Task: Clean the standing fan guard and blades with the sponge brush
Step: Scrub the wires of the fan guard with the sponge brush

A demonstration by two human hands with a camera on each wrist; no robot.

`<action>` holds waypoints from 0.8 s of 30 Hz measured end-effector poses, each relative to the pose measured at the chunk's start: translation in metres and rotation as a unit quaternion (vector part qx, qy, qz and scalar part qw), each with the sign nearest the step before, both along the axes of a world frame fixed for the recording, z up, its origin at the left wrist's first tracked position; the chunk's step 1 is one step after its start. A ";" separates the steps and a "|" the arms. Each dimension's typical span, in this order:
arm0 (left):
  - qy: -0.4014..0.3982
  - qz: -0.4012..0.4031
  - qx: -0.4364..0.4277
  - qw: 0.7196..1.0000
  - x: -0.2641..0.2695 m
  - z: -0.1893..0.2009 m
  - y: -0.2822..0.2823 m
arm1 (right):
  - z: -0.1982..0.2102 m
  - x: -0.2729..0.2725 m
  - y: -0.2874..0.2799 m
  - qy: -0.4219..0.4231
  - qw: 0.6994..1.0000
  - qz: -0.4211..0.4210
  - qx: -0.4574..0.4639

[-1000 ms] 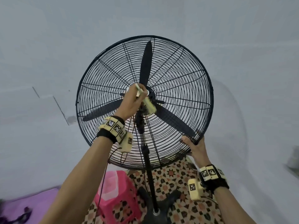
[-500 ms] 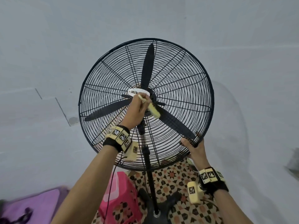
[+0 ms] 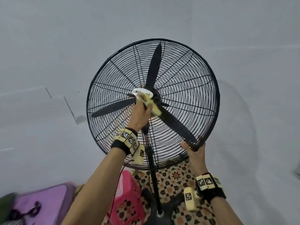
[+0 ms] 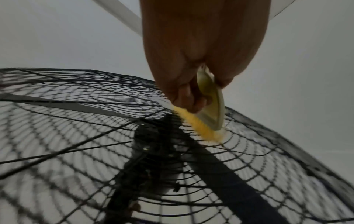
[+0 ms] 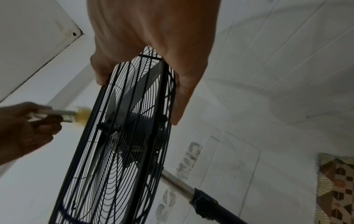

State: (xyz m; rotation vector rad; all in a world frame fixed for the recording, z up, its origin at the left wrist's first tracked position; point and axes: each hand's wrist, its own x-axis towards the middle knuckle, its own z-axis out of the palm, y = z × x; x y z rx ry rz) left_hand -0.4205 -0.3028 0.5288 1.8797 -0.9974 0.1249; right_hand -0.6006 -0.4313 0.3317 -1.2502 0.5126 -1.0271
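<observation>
A black standing fan fills the head view, its wire guard [image 3: 186,75] round and its three black blades [image 3: 177,125] still behind the wires. My left hand [image 3: 141,109] grips a pale-handled sponge brush [image 3: 152,106] whose yellow sponge [image 4: 199,128] presses on the guard [image 4: 249,151] just right of the hub. My right hand [image 3: 193,148] grips the guard's lower right rim, thumb on the front and fingers [image 5: 180,97] behind the rim [image 5: 168,84]. The brush [image 5: 82,113] meets the guard's front face in the right wrist view.
The fan's pole [image 3: 152,176] runs down to a black base [image 3: 159,213] on a patterned floor mat [image 3: 175,179]. A pink plastic stool [image 3: 128,200] stands left of the base. A purple mat [image 3: 37,203] lies at the lower left. White wall is behind the fan.
My left hand has swept the brush across the guard around the hub, ending just right of the white centre badge. My right hand has kept its grip on the lower right rim.
</observation>
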 end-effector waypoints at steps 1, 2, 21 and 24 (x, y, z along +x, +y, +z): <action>0.015 0.018 -0.008 1.000 0.003 -0.003 0.005 | -0.001 0.000 0.005 0.003 1.000 -0.003 0.004; 0.020 0.039 -0.014 0.999 0.007 -0.006 0.010 | -0.002 0.000 0.011 0.008 1.000 -0.009 0.007; 0.032 0.097 -0.156 0.982 -0.013 -0.029 0.021 | -0.014 0.025 0.093 0.044 0.991 -0.106 0.069; 0.057 0.154 -0.158 0.974 -0.003 -0.031 0.034 | -0.014 0.022 0.092 0.043 0.991 -0.105 0.071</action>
